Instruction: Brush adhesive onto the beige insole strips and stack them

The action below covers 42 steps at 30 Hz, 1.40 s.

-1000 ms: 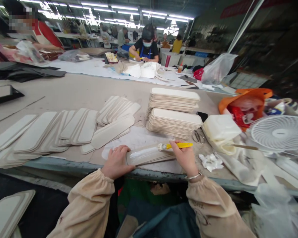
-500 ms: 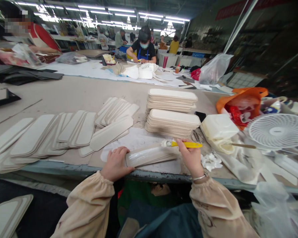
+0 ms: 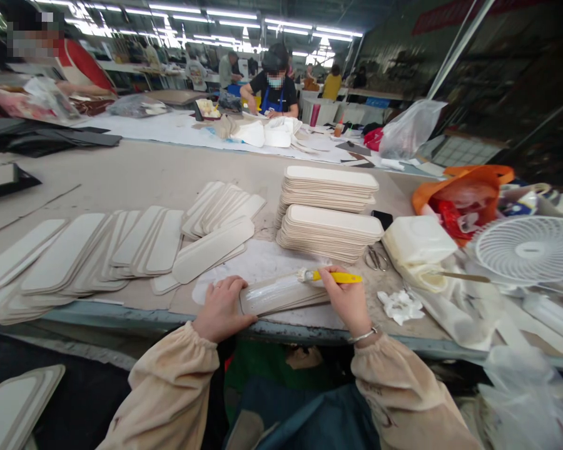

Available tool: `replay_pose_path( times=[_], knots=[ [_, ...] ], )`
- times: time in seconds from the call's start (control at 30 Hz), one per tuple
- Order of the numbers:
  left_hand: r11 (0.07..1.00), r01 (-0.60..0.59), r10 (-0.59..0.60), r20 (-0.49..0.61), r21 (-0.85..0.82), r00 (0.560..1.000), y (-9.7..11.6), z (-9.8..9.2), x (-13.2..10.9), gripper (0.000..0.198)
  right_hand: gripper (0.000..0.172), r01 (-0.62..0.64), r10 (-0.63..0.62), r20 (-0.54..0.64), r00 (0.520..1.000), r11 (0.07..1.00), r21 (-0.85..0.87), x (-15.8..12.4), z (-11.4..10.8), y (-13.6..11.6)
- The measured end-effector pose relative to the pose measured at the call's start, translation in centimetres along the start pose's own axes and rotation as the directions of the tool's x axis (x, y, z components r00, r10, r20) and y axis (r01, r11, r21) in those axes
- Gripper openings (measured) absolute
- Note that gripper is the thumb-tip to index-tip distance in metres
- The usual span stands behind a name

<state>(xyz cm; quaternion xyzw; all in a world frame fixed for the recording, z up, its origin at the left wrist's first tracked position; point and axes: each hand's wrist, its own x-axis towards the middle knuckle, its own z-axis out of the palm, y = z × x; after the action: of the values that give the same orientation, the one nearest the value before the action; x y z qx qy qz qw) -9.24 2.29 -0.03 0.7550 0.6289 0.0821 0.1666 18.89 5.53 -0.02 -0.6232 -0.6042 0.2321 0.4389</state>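
My right hand (image 3: pixel 348 303) grips the yellow handle of a brush (image 3: pixel 341 277). White paste coats its bristles, which lie at the far edge of a long, pale panel (image 3: pixel 273 296) with rounded ends. A wet, shiny streak runs along that panel's top, and more panels are fanned out beneath it. At the left end, my left hand (image 3: pixel 223 306) clasps the panel, thumb at the near edge and fingers on the far side. Two neat stacks of like panels (image 3: pixel 331 225) stand behind the brush.
Loose panels (image 3: pixel 145 240) overlap across the table's left half. To the right lie scissors (image 3: pixel 376 259), a crumpled white tissue (image 3: pixel 400 306), a whitish plastic container (image 3: pixel 420 240), a white fan grille (image 3: pixel 529 250) and an orange bag (image 3: pixel 429 197). A co-worker (image 3: pixel 274 84) sits across the table.
My right hand has moved the brush left and slightly down, from near the panel's right end towards its middle. My left hand keeps its hold on the panel.
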Motion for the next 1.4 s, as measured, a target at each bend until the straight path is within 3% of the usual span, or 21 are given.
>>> replay_pose_path(
  times=[0.2, 0.3, 0.37, 0.47, 0.6, 0.7, 0.83, 1.0, 1.23, 1.33, 1.4],
  knots=[
    [1.000, 0.001, -0.001, -0.004, -0.007, 1.000, -0.2, 0.1, 0.0, 0.062, 0.040, -0.030, 0.007, -0.133, 0.991, 0.985, -0.169, 1.2, -2.9, 1.4],
    [1.000, 0.008, -0.008, 0.006, -0.005, 1.000, 0.0, -0.1, 0.0, 0.063, 0.038, -0.006, -0.013, -0.154, 0.988, 0.993, -0.122, 0.7, -2.8, 0.7],
    [1.000, 0.005, -0.005, 0.011, -0.009, 1.000, 0.1, -0.2, -0.1, 0.063, 0.038, -0.018, 0.020, -0.100, 0.995, 1.000, 0.022, 0.0, -1.8, -0.4],
    [1.000, 0.002, -0.001, 0.015, -0.015, 1.000, 0.3, -0.4, -0.1, 0.065, 0.038, -0.094, 0.075, 0.091, 0.993, 0.969, 0.228, -1.4, 0.5, -2.3],
    [1.000, -0.006, 0.007, 0.011, -0.010, 1.000, 0.4, -0.4, -0.2, 0.063, 0.034, -0.132, 0.035, 0.296, 0.955, 0.940, 0.314, -3.1, 3.6, -4.2],
    [1.000, -0.008, 0.008, 0.000, -0.006, 1.000, 0.4, -0.3, -0.2, 0.062, 0.031, -0.115, -0.010, 0.352, 0.936, 0.936, 0.334, -3.7, 4.8, -4.5],
    [1.000, -0.010, 0.010, -0.001, -0.002, 1.000, 0.4, -0.3, -0.1, 0.062, 0.030, -0.090, -0.022, 0.365, 0.931, 0.953, 0.289, -3.6, 4.7, -3.8],
    [1.000, -0.008, 0.008, 0.016, 0.004, 1.000, 0.3, -0.3, -0.1, 0.061, 0.034, -0.089, 0.035, 0.297, 0.954, 0.981, 0.172, -2.1, 2.1, -2.2],
    [1.000, -0.009, 0.009, 0.011, 0.002, 1.000, 0.2, -0.2, 0.0, 0.059, 0.037, -0.076, 0.078, 0.023, 0.997, 0.995, -0.071, 0.9, -3.7, 0.1],
    [1.000, -0.004, 0.004, 0.011, -0.002, 1.000, 0.2, -0.2, 0.0, 0.059, 0.040, -0.076, 0.072, -0.052, 0.996, 0.995, -0.071, 1.1, -4.3, 0.1],
    [1.000, 0.004, -0.004, 0.018, -0.001, 1.000, 0.2, -0.3, 0.0, 0.059, 0.042, -0.078, 0.080, -0.034, 0.996, 0.996, 0.039, 0.6, -3.4, -0.6]
  ],
)
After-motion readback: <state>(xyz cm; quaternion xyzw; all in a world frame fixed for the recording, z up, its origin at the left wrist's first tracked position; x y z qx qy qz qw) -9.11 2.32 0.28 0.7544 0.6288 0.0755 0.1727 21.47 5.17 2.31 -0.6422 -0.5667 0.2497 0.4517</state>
